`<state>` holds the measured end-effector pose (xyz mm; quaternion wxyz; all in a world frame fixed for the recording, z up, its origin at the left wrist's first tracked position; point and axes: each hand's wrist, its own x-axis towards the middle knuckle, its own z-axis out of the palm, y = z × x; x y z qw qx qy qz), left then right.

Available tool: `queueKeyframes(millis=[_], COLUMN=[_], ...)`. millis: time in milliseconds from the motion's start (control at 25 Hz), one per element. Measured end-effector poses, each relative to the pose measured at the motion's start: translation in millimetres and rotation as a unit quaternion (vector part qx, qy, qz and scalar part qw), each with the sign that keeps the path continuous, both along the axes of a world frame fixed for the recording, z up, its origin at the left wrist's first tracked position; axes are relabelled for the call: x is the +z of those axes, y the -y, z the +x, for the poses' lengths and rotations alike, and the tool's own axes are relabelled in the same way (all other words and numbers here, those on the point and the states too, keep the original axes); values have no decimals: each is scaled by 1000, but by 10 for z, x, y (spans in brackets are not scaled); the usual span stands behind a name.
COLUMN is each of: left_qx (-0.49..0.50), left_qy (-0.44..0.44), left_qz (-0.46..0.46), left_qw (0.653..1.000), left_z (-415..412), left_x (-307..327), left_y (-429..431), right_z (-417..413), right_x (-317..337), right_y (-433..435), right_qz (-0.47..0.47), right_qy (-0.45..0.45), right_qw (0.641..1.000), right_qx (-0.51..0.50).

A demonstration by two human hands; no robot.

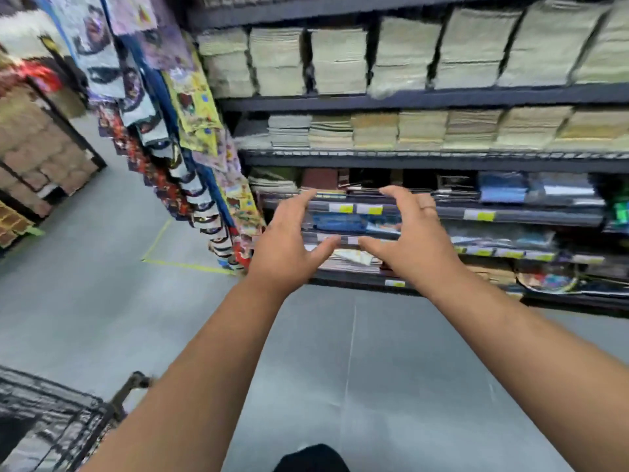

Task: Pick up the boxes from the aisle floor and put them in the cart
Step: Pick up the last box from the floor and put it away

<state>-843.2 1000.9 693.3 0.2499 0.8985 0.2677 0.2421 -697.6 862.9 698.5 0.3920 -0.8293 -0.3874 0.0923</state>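
At your far left a dark rack [73,131] holds brown stacked goods [41,148], too blurred to say whether they are cartons. Below it, in the lower left corner, is the cart [68,401]: a black wire basket with part of its frame sticking up beside your left forearm. It stands on the grey aisle floor [102,301], and what lies inside it cannot be made out. I cannot pick out the task's boxes anywhere on the floor that shows.

Further right, a column of brightly printed hanging items [163,131] runs down the end of the shelving. A yellow tape line [185,265] marks a corner on the floor at its foot.

Your left hand [284,247] is stretched forward at shelf height, palm down. Its fingers [301,207] are spread and slightly bent, and they hold nothing. Your right hand [417,247] is just beside it, thumb tips close but apart. Its fingers [396,195] are likewise spread and empty. Both hands hang in front of the lower shelves without clearly touching them.

Behind them and off to the right, the dark shelving [425,98] carries rows of pale paper stacks [340,63] on its upper levels. Flat packaged goods fill the lower levels, which have yellow price labels [369,209] on their edges.
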Motion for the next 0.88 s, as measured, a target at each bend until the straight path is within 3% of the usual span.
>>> queueKeyframes(millis=[320, 640, 880], left_qx=[-239, -481, -586], left_qy=[-8, -24, -17], left_qz=[12, 19, 29], left_qw=[971, 876, 809], left_z=[2084, 3823, 4685], left_x=[33, 131, 93], left_y=[362, 1594, 2929], right_z=[1259, 1978, 2422], right_x=[1, -56, -154], right_y=[838, 2085, 3304], right_qz=[-19, -6, -31], right_qy=[3, -5, -13], right_qw=[976, 885, 829], right_qx=[-219, -465, -558])
